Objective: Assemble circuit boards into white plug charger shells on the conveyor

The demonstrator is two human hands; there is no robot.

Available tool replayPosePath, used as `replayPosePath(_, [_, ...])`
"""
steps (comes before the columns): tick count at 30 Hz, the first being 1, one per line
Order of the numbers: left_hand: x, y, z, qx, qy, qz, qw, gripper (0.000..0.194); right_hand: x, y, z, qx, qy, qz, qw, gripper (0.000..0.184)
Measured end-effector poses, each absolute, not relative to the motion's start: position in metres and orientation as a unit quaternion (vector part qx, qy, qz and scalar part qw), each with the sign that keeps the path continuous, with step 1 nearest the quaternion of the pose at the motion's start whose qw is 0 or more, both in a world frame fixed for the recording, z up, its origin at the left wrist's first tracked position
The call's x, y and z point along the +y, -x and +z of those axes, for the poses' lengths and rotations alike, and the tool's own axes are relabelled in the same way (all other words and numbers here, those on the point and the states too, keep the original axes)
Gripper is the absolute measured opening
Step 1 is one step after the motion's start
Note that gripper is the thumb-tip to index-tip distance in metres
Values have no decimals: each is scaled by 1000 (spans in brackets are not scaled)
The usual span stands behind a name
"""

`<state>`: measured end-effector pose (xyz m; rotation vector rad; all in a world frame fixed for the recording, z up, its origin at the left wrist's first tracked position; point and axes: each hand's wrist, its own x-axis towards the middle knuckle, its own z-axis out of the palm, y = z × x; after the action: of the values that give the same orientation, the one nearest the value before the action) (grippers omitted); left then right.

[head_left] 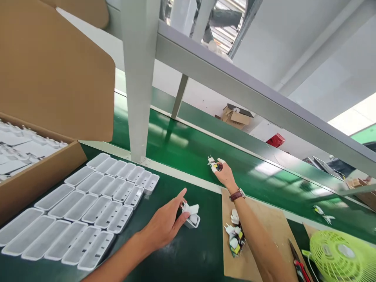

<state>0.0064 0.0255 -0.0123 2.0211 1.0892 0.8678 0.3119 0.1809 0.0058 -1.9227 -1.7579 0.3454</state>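
My left hand (163,225) is closed around a white plastic case (193,223) above the dark green table. A white plug part (191,209) lies at the case's opening, partly hidden by my thumb and fingers. Farther out, my right hand (225,175), with white coverings on its fingertips, pinches a small plug with a circuit board (213,163) over the green conveyor belt. Its prongs point away from me. Below my right forearm, several similar plug and circuit board pieces (235,239) lie in a pile on a cardboard sheet (264,227).
Rows of white cases (96,209) lie at the left beside an open cardboard box (41,168) of white parts. A grey post (136,90) rises at the belt's edge. Red-handled pliers (299,266) and a green fan (335,252) are at the right. Another piece (323,214) sits on the belt.
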Motion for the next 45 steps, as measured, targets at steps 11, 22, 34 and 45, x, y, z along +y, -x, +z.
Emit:
replayPosePath(11, [28, -16, -8, 446, -763, 305, 354, 65, 6, -352, 38, -679, 677, 139, 247, 42])
replayPosePath(22, [22, -18, -1, 453, -751, 298, 377, 63, -21, -238, 15, -828, 453, 160, 289, 30])
replayPosePath(34, [24, -20, -4, 433, -748, 305, 401, 61, -23, -236, -6, -783, 453, 214, 369, 30])
replayPosePath(45, [12, -33, -10, 298, -796, 425, 312, 88, -26, -221, -12, -459, 512, 510, 516, 38])
